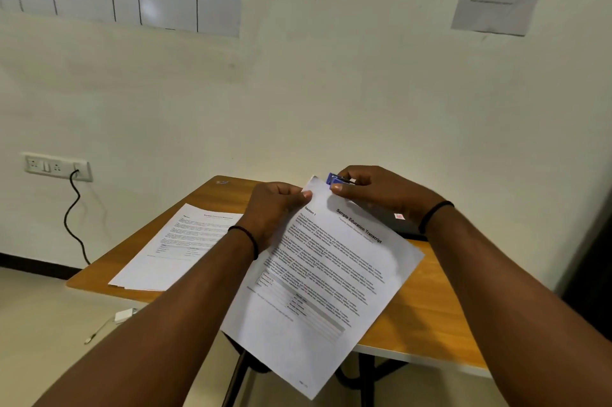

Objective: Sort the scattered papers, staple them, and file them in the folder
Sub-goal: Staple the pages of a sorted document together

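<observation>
Transcript sheets [326, 277] pinched at top corner by my left hand [275, 207]; right hand [381, 194] grips blue stapler [333, 180] on that corner, above wooden desk [427, 304].

Single head-worn wide-angle view, looking forward and down over a small wooden desk [427, 310] set against a pale wall [331, 91]. Close range: both forearms enter from the bottom edge; desk fills the lower half, wall the upper.
</observation>
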